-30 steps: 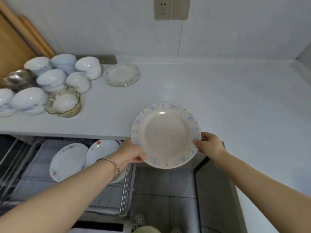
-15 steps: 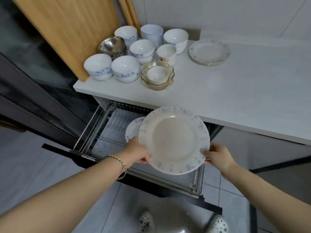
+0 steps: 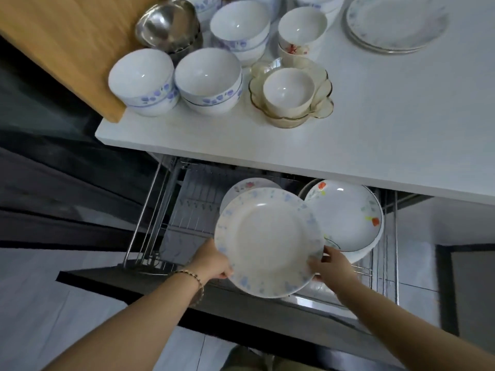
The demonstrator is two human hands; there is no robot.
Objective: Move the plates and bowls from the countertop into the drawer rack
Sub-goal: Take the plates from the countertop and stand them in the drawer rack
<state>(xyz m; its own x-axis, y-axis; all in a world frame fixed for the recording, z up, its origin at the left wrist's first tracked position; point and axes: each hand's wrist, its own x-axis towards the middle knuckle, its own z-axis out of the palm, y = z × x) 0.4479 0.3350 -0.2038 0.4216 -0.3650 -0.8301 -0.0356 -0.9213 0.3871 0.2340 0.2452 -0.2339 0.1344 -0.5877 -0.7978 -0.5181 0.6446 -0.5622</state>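
Both my hands hold a white plate with a blue-flecked rim (image 3: pixel 267 242) over the open drawer rack (image 3: pixel 171 210). My left hand (image 3: pixel 211 261) grips its left edge and my right hand (image 3: pixel 330 266) grips its lower right edge. Behind it in the rack stand a floral plate (image 3: pixel 345 215) on the right and another plate (image 3: pixel 246 184), mostly hidden. On the white countertop (image 3: pixel 375 135) are several white bowls (image 3: pixel 209 76), a steel bowl (image 3: pixel 168 22), a small bowl in a glass dish (image 3: pixel 292 95) and stacked plates (image 3: pixel 396 22).
A wooden board (image 3: pixel 67 46) leans at the countertop's left end. The drawer's dark front panel (image 3: pixel 134 285) runs below my hands. Grey tiled floor (image 3: pixel 67 303) lies on the left, and a dark cabinet front (image 3: pixel 53 129) is beside the drawer.
The plate has gone from countertop height down and forward over the drawer rack, close to the plates standing there. My view has tilted down and moved nearer to the drawer.
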